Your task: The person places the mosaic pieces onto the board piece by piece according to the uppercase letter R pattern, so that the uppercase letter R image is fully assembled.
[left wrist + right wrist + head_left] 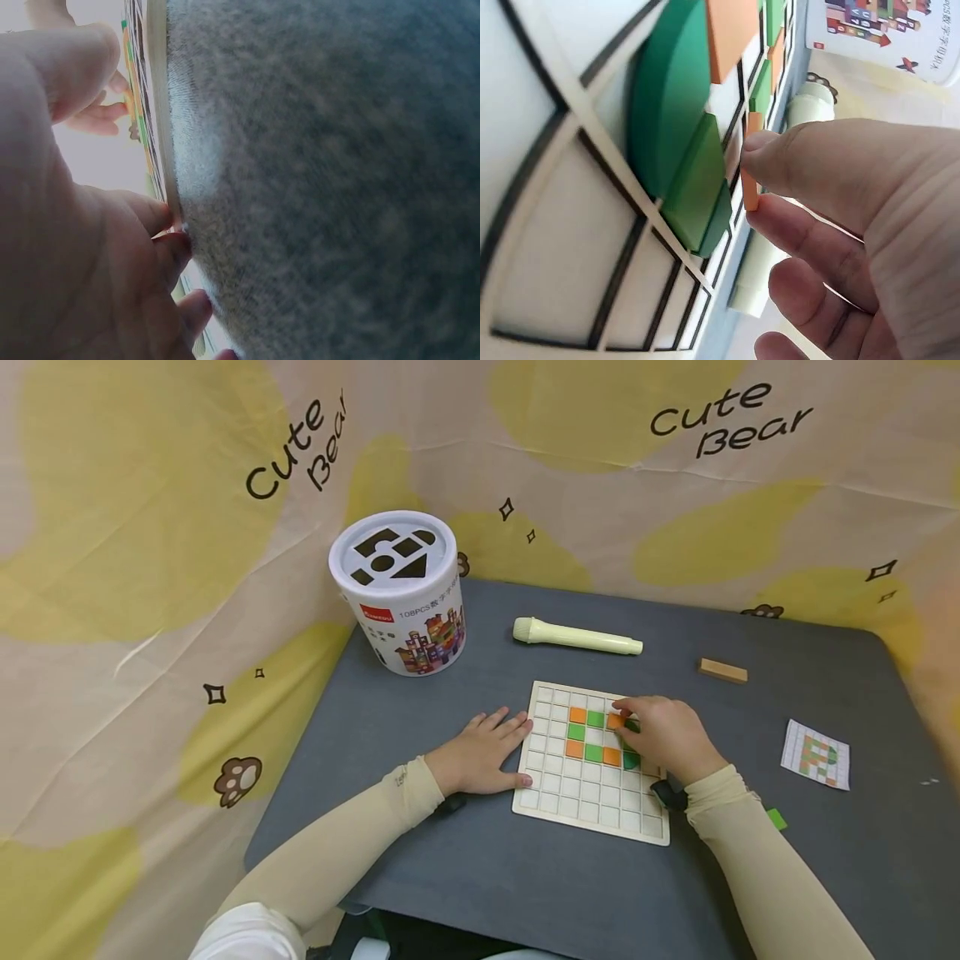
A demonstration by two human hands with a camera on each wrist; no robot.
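A white grid board with a wooden frame lies on the table, with orange and green tiles near its middle. At its left edge rests my left hand, fingers spread and touching the frame; the left wrist view shows its fingertips against that edge. Over the board, my right hand pinches an orange square tile between thumb and index finger. Beside that tile in the right wrist view are a green square tile and a dark green rounded tile. The hand partly hides tiles there in the head view.
A white bucket with a shape-cutout lid stands at the back left. A pale yellow toy microphone and a wooden block lie behind the board. To the right are a pattern card and a green piece near the right sleeve.
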